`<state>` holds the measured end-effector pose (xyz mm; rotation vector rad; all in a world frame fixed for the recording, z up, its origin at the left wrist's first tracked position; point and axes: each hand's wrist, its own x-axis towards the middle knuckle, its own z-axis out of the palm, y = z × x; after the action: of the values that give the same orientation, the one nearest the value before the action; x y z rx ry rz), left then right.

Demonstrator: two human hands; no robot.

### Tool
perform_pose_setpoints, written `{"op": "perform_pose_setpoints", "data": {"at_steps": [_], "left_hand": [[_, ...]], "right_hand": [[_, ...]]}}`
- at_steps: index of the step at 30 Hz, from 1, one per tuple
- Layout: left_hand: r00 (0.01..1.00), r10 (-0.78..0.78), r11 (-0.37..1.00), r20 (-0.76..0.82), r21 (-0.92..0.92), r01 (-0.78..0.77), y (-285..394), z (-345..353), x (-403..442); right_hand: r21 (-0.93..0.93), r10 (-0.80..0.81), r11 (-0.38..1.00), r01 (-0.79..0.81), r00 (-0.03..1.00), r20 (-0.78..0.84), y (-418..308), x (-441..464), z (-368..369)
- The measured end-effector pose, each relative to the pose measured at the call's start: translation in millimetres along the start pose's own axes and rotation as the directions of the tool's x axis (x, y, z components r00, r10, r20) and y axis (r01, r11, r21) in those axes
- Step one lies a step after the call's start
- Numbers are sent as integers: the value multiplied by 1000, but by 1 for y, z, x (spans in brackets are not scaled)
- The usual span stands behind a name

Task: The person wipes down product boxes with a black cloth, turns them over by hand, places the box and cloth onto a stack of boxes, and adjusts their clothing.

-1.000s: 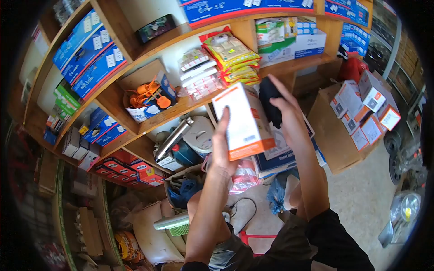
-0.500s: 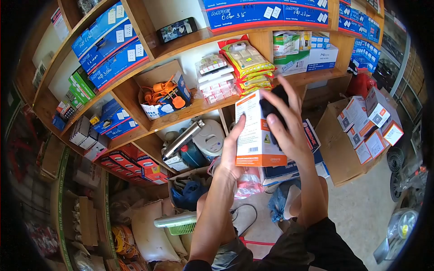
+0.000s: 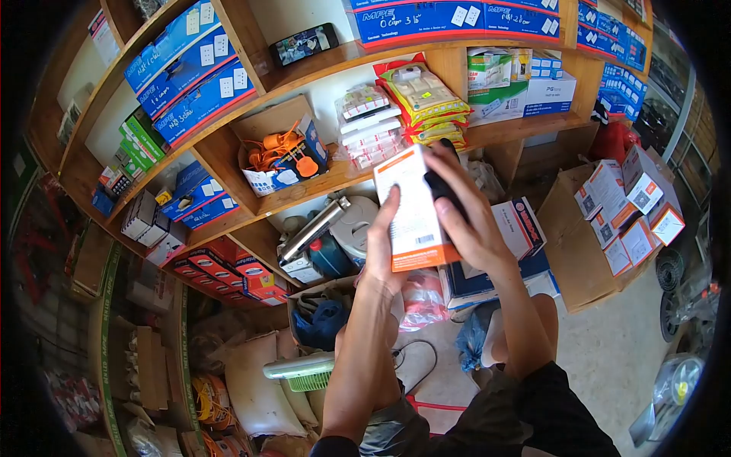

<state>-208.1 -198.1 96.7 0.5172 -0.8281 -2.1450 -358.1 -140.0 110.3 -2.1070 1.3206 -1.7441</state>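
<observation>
Mostly wht box (image 3: 413,217), orange btm, barcode (image 3: 425,238); L hand (image 3: 383,247) pinching it; R hand (image 3: 480,228) clutching blk item (image 3: 438,186)

Shorts, 1 pair (image 3: 487,407): showing dark grey, the left leg looking paler and mottled. Right sleeve (image 3: 567,415), right of shorts: showing loose, plain black. Left sleeve (image 3: 335,448), left of shorts: showing black, only its edge appearing. Left hand (image 3: 381,240), right hand (image 3: 472,217), beyond shorts: both showing bare.

white-orange box (image 3: 415,221) between left grip (image 3: 381,250) and right grip (image 3: 481,230)
</observation>
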Motion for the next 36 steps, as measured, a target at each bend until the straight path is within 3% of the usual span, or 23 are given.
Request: {"op": "perform_pose_setpoints", "data": {"at_steps": [3,6,9,13,17,21,23,27,29,31,33,35,36], "left_hand": [[999,-47,995,-22,89,49,-9,8,-3],[995,-99,994,21,-40,100,-25,2,7],[998,-48,999,49,5,48,-23,3,10],[982,184,975,-38,134,-177,-21,2,17],[979,195,981,-58,24,-194,-17,-9,18],[993,111,993,41,47,-113,-20,-2,3],[984,156,965,88,199,-170,-31,-4,1],[983,168,977,78,123,-177,-27,3,7],[951,307,941,32,138,-309,-28,-3,20],[944,316,945,-98,114,-305,-22,-9,33],[966,227,974,-122,24,-226,-20,-13,27],[976,205,978,-70,66,-200,-19,-6,15],[978,206,976,-42,79,-202,-19,-3,10]], "right_hand": [[8,112,994,-112,982,-153,9,2,-6],[-48,152,986,-158,983,-106,6,1,-14],[-26,190,981,-194,976,-103,0,-3,-13],[146,133,981,-126,991,-35,4,-6,-3],[42,60,997,-64,994,97,-11,-7,7],[203,56,978,-42,996,-63,12,-4,-2],[474,279,864,-170,945,-169,24,-5,-4],[311,236,935,-170,953,-190,24,-9,0],[325,221,929,-177,970,-104,20,-12,6],[84,81,993,-82,997,12,6,-13,11],[15,84,996,-85,996,33,-7,-12,16],[87,38,996,-37,999,-14,-3,-7,11],[177,93,981,-82,994,-53,3,-6,7]]}}
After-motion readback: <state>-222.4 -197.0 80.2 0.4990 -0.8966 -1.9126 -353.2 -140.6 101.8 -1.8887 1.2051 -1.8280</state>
